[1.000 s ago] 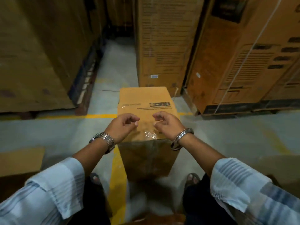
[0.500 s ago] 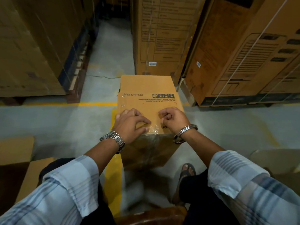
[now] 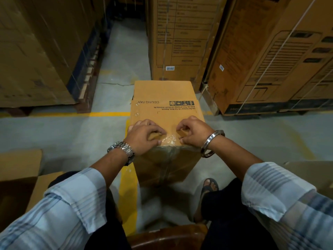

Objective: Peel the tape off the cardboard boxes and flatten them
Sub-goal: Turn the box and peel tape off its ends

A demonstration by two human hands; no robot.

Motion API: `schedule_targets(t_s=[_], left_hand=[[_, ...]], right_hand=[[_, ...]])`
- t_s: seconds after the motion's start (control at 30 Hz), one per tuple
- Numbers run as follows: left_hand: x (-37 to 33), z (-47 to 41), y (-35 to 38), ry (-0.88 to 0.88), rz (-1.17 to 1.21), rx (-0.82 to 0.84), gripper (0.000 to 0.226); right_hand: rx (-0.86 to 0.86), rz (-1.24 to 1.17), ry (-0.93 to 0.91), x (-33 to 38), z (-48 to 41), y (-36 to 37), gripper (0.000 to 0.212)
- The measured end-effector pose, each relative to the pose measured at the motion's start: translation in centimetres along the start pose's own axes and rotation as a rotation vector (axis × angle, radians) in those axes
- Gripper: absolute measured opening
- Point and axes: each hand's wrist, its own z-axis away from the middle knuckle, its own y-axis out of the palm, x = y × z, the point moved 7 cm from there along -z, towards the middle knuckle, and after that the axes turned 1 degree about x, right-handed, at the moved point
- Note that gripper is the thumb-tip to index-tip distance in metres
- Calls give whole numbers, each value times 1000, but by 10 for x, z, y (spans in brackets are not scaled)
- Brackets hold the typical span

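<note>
A long brown cardboard box (image 3: 164, 98) printed "CEILING FAN" stands on the floor between my legs, its top face pointing away from me. Clear tape (image 3: 169, 140) wraps over the box's near top edge and runs down its front face. My left hand (image 3: 143, 137) presses flat on the box top just left of the tape, fingertips at the tape's edge. My right hand (image 3: 191, 131) sits just right of the tape with fingers curled, pinching at the tape's edge on the box top.
Tall stacked cartons on pallets stand at the left (image 3: 36, 51), centre back (image 3: 180, 37) and right (image 3: 270, 56). Flat cardboard pieces lie at the lower left (image 3: 19, 170) and at the right edge (image 3: 310, 174). Yellow lines (image 3: 126, 195) mark the grey floor. A brown seat edge (image 3: 167, 237) is under me.
Both hands came down from just above the box onto its near top edge. The left hand spread flat beside the tape, and the right hand's fingers curled onto the tape.
</note>
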Motion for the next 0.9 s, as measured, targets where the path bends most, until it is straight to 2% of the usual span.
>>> schedule_targets(t_s=[0.13,0.3,0.57,0.9], left_hand=[[2,-4,-4,-16,-14,103,43],[-1,-3,-7,-48,-113,52,26],[-6,1,-3,-25,-212,56,19],[-9,3,2,-57,-144,123,28]], right_hand=[[71,-35,71,-11,2,5,50],[55,3,61,-7,-1,9,56],[32,-3,83,-5,3,13,57],[1,-21,73,-6,6,13,57]])
